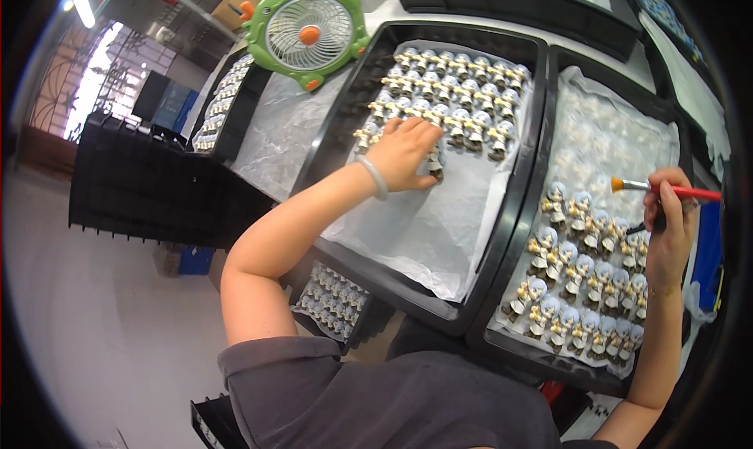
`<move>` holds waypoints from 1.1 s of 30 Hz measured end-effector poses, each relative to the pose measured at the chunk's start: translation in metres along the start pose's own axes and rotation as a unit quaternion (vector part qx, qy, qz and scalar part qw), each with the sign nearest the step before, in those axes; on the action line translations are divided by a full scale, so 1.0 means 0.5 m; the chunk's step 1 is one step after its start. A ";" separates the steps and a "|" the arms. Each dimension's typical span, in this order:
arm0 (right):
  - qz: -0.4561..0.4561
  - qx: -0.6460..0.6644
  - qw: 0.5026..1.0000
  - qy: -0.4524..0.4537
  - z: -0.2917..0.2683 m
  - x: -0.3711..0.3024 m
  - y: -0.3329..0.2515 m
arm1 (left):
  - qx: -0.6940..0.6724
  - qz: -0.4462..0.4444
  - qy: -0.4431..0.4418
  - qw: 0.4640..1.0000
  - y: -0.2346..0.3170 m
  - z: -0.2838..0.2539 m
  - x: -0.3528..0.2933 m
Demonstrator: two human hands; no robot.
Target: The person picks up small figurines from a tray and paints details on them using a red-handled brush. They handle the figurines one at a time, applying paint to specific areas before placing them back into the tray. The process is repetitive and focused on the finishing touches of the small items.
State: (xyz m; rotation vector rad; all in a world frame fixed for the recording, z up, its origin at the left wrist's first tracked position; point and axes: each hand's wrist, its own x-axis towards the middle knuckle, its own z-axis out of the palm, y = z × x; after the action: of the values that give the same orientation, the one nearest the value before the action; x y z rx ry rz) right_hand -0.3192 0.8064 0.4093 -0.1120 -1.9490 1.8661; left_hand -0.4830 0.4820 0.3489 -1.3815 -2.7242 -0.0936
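Over the middle tray (492, 272), my left hand (404, 155) has its thumb and fingers around one small figurine (434, 165) at the near end of the rows. That figurine has pale hair and stands on the white lining sheet; my fingers partly cover it and its neighbours. My right hand (671, 225), above the right tray (514, 343), grips a paintbrush (690, 192) with a red handle and orange bristles, pointing left. A thin dark tip (635, 229) also sticks out from below those fingers; its kind is unclear. Several like figurines (579, 272) stand in rows underneath.
A green animal-shaped fan (310, 35) stands behind the middle tray's left corner. Another tray of figurines (226, 96) lies at the far left, and one (333, 301) sits lower beside me. A black crate (157, 182) is at the left; a black tray (518, 14) lies at the back.
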 end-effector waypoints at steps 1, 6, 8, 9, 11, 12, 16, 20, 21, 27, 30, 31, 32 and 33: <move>0.000 -0.004 1.000 0.003 -0.001 0.000 0.003 | 0.035 0.017 0.027 0.999 -0.002 0.009 -0.004; 0.007 -0.008 0.999 0.031 -0.002 -0.003 0.009 | 0.057 0.015 0.031 0.998 -0.032 -0.008 -0.020; 0.007 -0.003 1.000 0.028 -0.005 -0.004 0.004 | -0.023 -0.018 0.161 0.987 -0.091 -0.064 0.003; 0.002 -0.002 1.000 0.027 -0.002 -0.003 0.002 | -0.009 -0.095 0.137 0.986 -0.162 -0.092 0.020; -0.008 -0.005 0.999 0.034 -0.004 -0.005 -0.005 | 0.042 -0.169 0.368 0.913 -0.277 -0.127 -0.002; -0.009 -0.007 0.999 0.044 -0.007 -0.008 -0.013 | 0.087 -0.252 0.394 0.879 -0.338 -0.125 -0.003; -0.018 0.002 0.998 0.055 0.002 0.003 -0.008 | 0.050 -0.480 0.454 0.749 -0.550 -0.104 -0.056; -0.008 -0.007 0.999 0.049 0.004 0.012 -0.004 | -0.245 -0.495 0.431 0.713 -0.664 -0.013 -0.088; -0.012 -0.009 0.999 0.049 0.005 0.016 -0.007 | -0.285 -0.494 0.401 0.717 -0.689 0.005 -0.089; -0.013 -0.037 0.997 0.067 -0.001 0.014 0.007 | -0.438 -0.479 0.311 0.694 -0.585 0.029 -0.045; 0.002 -0.036 0.998 0.043 0.008 0.017 0.014 | -0.416 -0.426 0.324 0.735 -0.643 0.076 -0.080; 0.003 -0.037 0.998 0.042 0.010 0.017 0.014 | -0.414 -0.440 0.308 0.735 -0.647 0.077 -0.075; 0.012 -0.046 0.998 0.040 0.008 0.017 0.015 | -0.412 -0.453 0.293 0.734 -0.649 0.080 -0.070; 0.013 -0.048 0.998 0.045 0.010 0.016 0.016 | -0.410 -0.467 0.277 0.733 -0.650 0.083 -0.067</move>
State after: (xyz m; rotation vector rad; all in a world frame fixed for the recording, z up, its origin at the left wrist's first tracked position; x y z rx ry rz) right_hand -0.3302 0.8055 0.4036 -0.2472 -1.9833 1.7513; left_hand -0.7277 0.2669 0.2992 0.2260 -2.5117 -1.5946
